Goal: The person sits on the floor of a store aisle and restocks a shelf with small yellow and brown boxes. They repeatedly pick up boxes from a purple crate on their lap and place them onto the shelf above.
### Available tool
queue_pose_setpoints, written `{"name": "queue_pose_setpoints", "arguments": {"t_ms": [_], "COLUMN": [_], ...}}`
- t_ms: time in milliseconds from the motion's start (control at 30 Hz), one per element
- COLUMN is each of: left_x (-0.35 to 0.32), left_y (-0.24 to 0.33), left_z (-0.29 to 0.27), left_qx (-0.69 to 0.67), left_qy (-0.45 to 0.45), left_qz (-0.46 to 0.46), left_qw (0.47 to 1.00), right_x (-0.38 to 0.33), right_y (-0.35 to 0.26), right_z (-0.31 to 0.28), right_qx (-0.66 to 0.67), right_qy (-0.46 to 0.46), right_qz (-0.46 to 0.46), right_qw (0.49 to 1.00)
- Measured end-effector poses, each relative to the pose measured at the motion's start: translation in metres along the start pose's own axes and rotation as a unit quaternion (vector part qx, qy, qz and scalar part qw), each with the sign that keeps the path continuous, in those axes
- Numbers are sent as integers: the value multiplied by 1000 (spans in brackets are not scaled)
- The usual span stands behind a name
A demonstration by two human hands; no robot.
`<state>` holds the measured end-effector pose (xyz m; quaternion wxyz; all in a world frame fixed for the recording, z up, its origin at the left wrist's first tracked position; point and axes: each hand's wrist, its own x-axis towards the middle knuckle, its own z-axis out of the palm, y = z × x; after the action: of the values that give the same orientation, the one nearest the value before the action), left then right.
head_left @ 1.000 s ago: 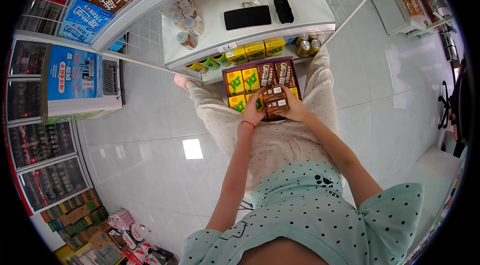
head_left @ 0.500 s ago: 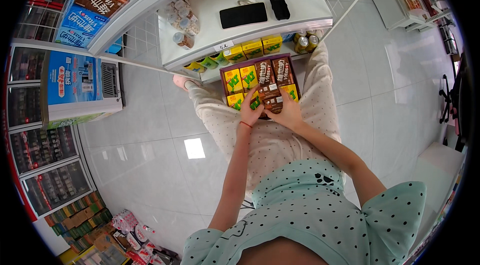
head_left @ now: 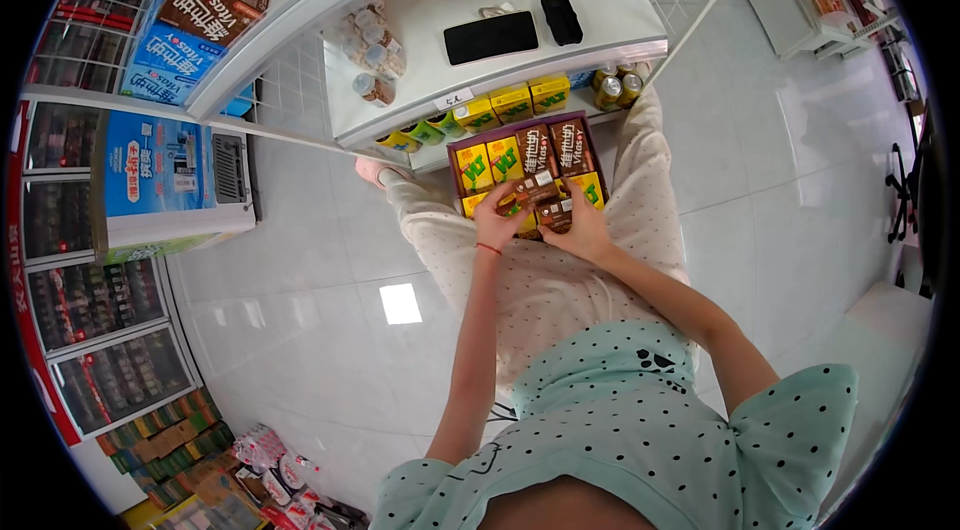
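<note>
A shallow purple box [head_left: 452, 162] sits between my legs, holding yellow drink cartons [head_left: 473, 167] and brown drink cartons [head_left: 571, 147]. My left hand [head_left: 496, 218] is at its near left part, fingers curled against the left side of a brown carton [head_left: 538, 188] that sits a little tilted. My right hand [head_left: 584, 230] is closed round another brown carton [head_left: 556, 216] at the near edge, thumb below and fingers above. My hands partly cover the near row of cartons.
A white shelf unit [head_left: 400, 95] stands just ahead, with a black phone [head_left: 490, 37], a black case [head_left: 562, 19] and clear jars [head_left: 374, 88] on top. Yellow cartons [head_left: 512, 103] and cans [head_left: 622, 88] line its lower shelf. A blue-topped white freezer [head_left: 165, 170] is at left.
The brown carton between my hands has tilted, showing more of its end. My left fingers have shifted slightly along it. The whole view has moved a little.
</note>
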<state>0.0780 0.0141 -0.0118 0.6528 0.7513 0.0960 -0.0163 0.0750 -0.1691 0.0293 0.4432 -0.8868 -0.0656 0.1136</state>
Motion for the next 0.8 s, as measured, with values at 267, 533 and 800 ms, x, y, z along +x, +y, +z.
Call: {"name": "queue_pose_setpoints", "arguments": {"t_ms": [267,533,800], "left_x": [52,104,102], "left_y": [0,-59,-39], "left_z": [-57,-54,-22], "left_qx": [-46,63,307], "left_qy": [69,6,-3], "left_qz": [2,-110,-176], "left_qw": [997,992,935], "right_x": [1,2,1], "right_y": [1,1,3], "right_z": [7,6,8], "right_qx": [-16,-15,-19], "right_qy": [-20,-10,-12], "right_qz": [-13,-26,-20], "right_qw": [1000,999,1000]}}
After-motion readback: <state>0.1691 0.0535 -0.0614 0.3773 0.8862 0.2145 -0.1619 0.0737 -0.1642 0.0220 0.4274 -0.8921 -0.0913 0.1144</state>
